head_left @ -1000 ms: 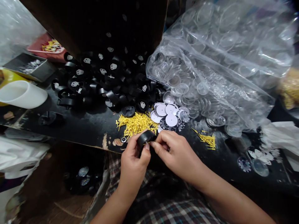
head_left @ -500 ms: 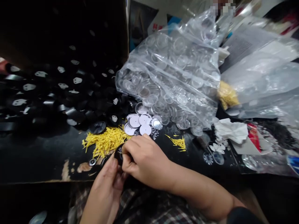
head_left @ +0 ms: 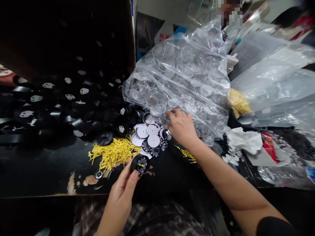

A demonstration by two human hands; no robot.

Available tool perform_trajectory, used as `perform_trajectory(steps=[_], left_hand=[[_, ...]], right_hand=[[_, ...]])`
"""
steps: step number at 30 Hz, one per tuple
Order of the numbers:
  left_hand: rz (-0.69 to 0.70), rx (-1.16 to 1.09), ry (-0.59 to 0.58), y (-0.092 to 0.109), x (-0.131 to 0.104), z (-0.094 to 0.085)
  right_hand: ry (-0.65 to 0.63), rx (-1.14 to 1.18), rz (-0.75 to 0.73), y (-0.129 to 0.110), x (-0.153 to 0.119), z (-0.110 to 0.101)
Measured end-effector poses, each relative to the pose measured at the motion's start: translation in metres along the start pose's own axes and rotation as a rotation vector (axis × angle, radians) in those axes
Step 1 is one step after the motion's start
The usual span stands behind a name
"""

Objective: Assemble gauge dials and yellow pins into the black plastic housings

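My left hand [head_left: 123, 193] grips a small black round dial gauge [head_left: 140, 164] between thumb and fingers, just above the table's front part. The gauge's face bears white markings and a yellow pointer. My right hand [head_left: 182, 126] reaches into the clear round plastic covers [head_left: 159, 109] spilling from a bag. Its fingers are apart and bent over the covers, with the fingertips touching or very near them. Beside the gauge lie yellow pointers [head_left: 114, 152] in a heap. Round dial plates [head_left: 154, 141], some white side up and some black side up, are piled between my hands.
A large clear bag [head_left: 187, 72] fills the back middle. Black cases with white tabs [head_left: 70, 97] crowd the left, by a dark box. More yellow pointers [head_left: 187, 154] lie under my right forearm. Crumpled tissue [head_left: 243, 139] and plastic bags [head_left: 275, 88] are at right.
My right hand has left the gauge and moved up and right to the clear covers. My left hand still holds the gauge, its face and yellow pointer now showing.
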State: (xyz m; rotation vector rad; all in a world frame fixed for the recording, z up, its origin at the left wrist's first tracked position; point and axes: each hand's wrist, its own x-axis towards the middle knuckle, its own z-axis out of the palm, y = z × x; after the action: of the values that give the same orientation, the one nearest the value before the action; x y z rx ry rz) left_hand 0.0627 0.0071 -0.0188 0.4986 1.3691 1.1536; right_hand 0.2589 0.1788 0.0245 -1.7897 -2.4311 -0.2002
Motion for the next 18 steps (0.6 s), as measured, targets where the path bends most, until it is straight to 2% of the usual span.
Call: perform_trajectory(steps=[6, 12, 16, 18], left_hand=[[0.001, -0.211, 0.029, 0.009, 0.002, 0.011], [-0.005, -0.208, -0.034, -0.004, 0.006, -0.002], [-0.043, -0.245, -0.039, -0.002, 0.006, -0.002], [-0.062, -0.295, -0.019, 0.007, 0.004, 0.004]], right_hand=[[0.072, 0.006, -0.027, 0.002, 0.003, 0.007], [0.156, 0.083, 0.001, 0.005, 0.011, 0.014], [0.234, 0.194, 0.005, 0.011, 0.007, 0.001], [0.259, 0.405, 0.019, 0.004, -0.006, -0.013]])
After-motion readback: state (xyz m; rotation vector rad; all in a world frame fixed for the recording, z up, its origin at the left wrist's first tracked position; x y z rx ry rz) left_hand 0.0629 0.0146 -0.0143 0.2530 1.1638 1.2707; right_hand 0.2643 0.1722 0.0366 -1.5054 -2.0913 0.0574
